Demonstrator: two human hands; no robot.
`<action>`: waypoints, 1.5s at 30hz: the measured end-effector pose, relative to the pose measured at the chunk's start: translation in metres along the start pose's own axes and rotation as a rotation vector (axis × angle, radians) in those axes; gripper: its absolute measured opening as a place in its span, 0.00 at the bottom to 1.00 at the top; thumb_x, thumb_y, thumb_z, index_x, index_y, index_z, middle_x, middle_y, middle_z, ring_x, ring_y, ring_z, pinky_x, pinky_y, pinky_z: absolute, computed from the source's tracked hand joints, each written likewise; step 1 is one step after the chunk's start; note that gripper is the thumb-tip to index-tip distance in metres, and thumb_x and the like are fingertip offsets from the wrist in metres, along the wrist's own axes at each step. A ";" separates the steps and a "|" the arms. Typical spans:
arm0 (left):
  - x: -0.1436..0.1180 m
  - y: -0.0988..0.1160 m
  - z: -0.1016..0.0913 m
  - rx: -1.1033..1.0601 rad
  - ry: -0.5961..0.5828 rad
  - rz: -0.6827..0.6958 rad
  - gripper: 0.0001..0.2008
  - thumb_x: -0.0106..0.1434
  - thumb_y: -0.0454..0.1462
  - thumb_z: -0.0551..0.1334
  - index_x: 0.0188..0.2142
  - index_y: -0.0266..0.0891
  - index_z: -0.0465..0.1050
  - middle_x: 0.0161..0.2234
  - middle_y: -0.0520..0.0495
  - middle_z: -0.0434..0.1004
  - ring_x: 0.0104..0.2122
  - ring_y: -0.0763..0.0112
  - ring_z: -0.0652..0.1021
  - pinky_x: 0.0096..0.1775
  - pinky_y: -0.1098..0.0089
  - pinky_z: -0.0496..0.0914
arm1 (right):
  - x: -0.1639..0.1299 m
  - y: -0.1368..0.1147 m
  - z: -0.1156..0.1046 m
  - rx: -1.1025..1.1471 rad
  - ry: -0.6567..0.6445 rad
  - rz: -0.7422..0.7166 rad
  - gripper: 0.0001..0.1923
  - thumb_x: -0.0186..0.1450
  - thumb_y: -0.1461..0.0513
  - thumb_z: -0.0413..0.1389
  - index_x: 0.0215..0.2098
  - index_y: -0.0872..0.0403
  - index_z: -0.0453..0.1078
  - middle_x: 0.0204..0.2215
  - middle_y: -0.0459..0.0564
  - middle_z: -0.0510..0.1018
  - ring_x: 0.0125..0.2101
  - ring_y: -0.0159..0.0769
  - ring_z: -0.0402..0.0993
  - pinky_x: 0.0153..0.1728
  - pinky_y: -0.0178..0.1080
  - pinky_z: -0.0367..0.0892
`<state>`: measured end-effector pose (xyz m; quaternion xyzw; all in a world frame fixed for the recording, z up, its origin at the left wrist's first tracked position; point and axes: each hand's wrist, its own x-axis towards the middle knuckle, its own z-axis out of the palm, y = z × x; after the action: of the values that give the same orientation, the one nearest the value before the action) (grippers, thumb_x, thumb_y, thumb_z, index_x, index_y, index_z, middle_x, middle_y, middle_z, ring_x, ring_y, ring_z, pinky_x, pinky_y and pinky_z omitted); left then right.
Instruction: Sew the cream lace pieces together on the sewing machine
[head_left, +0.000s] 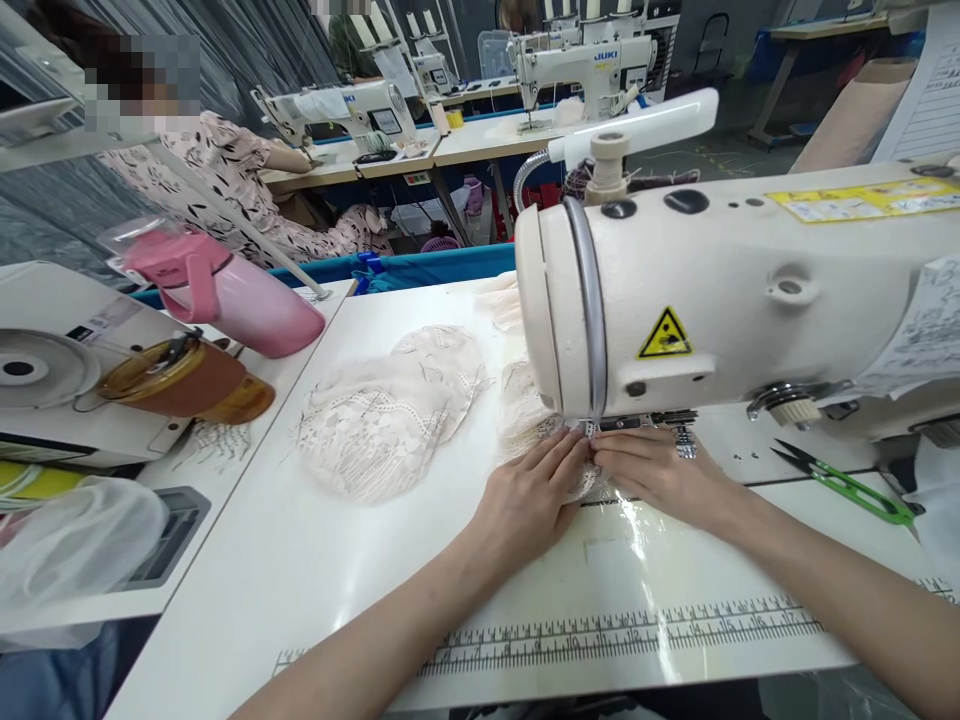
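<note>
- A ruler strip (pixel 637 630) was printed along the front edge of the white table (pixel 315 560), closest to the person, well in front of the sewing machine (pixel 720 290).
- The left hand (pixel 529 495) lay flat just in front of the sewing machine's needle end, fingers stretched out and pressing down on the lace piece (pixel 525 420).
- The right hand (pixel 652 475) lay beside it, fingertips pinching the edge of the same lace right under the machine's foot. The two hands touched at the fingertips.
- The lace piece sat under the needle end of the sewing machine and spread out behind the hands.
- It looked thin, soft and floppy, full of little holes. I think it was very light and could snag or stretch, so flat fingers near the edge seemed the best hold.
- A lace pile (pixel 390 410) of round, cream-colored cups lay to the left of the sewing machine.
- Green snips (pixel 847 485) rested under the machine's long arm, on the right.
- A pink bottle (pixel 225 295) and a brown jar (pixel 187 380), both smooth and shiny, stood far left of the machine.
- Another person (pixel 225 170) in a patterned top sat well behind the machine.
</note>
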<state>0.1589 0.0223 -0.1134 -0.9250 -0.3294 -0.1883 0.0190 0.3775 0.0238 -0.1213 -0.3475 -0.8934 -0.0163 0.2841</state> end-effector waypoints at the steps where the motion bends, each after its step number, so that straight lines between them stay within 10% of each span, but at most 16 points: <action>1: 0.000 0.000 0.000 -0.001 -0.002 0.003 0.22 0.62 0.32 0.54 0.56 0.33 0.64 0.55 0.41 0.70 0.55 0.60 0.71 0.51 0.61 0.73 | 0.000 0.000 -0.001 -0.028 0.002 0.001 0.12 0.67 0.68 0.48 0.41 0.52 0.72 0.42 0.46 0.79 0.41 0.33 0.75 0.41 0.39 0.71; 20: 0.007 -0.001 0.002 -0.017 -0.014 0.014 0.22 0.65 0.36 0.53 0.58 0.34 0.64 0.56 0.41 0.69 0.59 0.58 0.66 0.53 0.58 0.71 | 0.001 -0.001 -0.017 0.004 0.008 0.121 0.16 0.67 0.65 0.48 0.46 0.42 0.72 0.39 0.44 0.79 0.36 0.37 0.77 0.33 0.40 0.76; 45: 0.008 -0.011 -0.009 -0.099 0.015 0.044 0.12 0.63 0.32 0.51 0.42 0.33 0.70 0.49 0.40 0.76 0.51 0.61 0.75 0.51 0.60 0.72 | 0.005 -0.014 0.008 -0.229 -0.025 -0.024 0.11 0.64 0.71 0.50 0.41 0.54 0.70 0.38 0.45 0.79 0.41 0.31 0.72 0.41 0.35 0.63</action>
<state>0.1547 0.0346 -0.1027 -0.9304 -0.2992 -0.2107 -0.0201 0.3617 0.0181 -0.1231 -0.3672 -0.8933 -0.1174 0.2311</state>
